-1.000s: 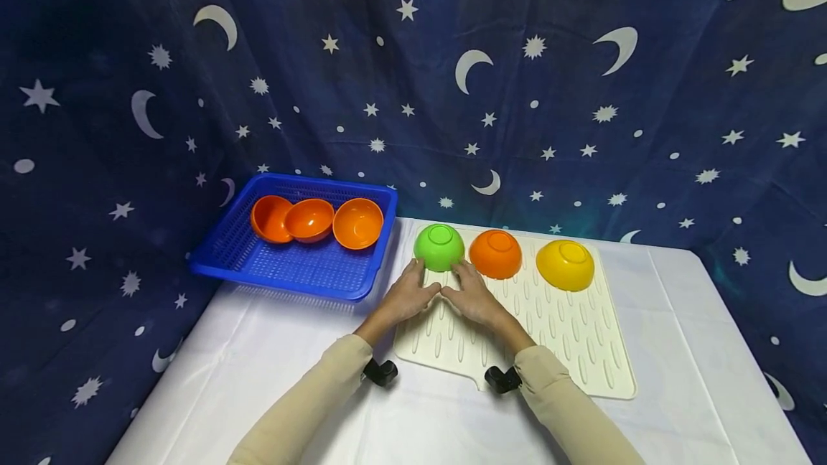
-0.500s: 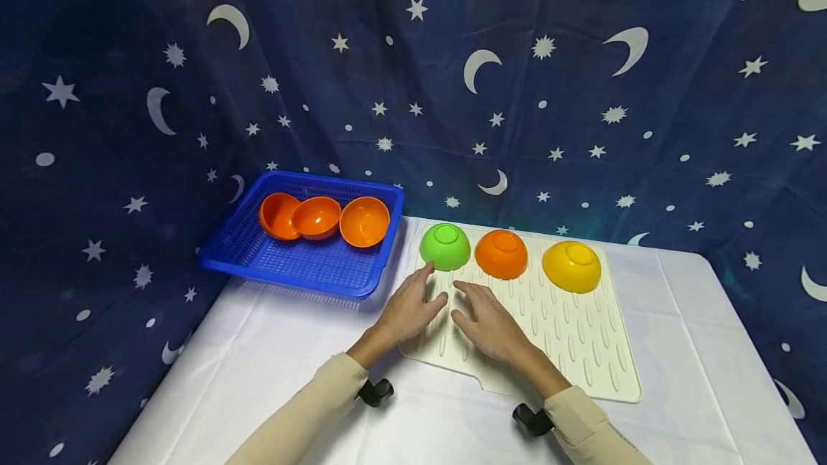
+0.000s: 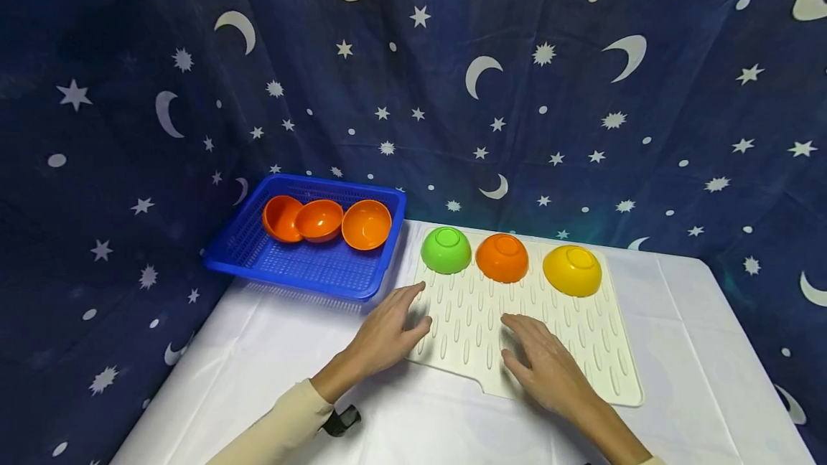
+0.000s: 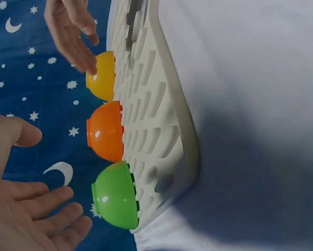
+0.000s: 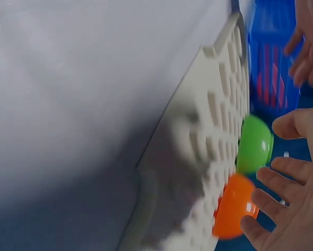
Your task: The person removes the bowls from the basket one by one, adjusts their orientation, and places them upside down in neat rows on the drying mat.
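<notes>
Three bowls lie upside down in a row along the back of a cream ridged drying mat: a green bowl at left, an orange bowl in the middle, a yellow bowl at right. My left hand hovers by the mat's left edge, fingers relaxed and holding nothing. Over the front of the mat, my right hand is likewise bare, its fingers apart. In the left wrist view the left palm faces the green bowl with a gap between them.
A blue plastic basket stands at the back left with three orange bowls inside, openings up. White cloth covers the table. A dark blue curtain with moons and stars hangs behind and at the sides.
Both hands have drawn back from the green bowl towards the person and moved apart, the right one further to the right. The green bowl stays upside down on the mat.
</notes>
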